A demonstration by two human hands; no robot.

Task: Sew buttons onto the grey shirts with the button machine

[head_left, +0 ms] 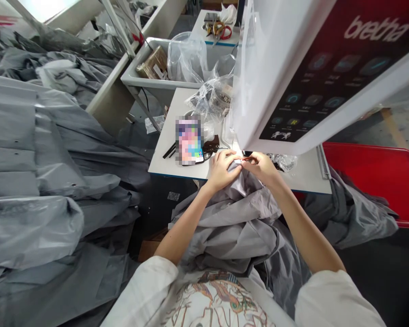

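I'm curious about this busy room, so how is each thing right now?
Crumpled grey fabric garment: bunched up.
Left bare hand: pinching the garment.
Right bare hand: pinching the garment too.
Large white machine with dark red panel: right beside the hands.
Clear plastic bag: crumpled, puffed up inside a white bin.
Red plastic tray: partly hidden.

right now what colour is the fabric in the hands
The fabric is plain grey, shown best in the head view.
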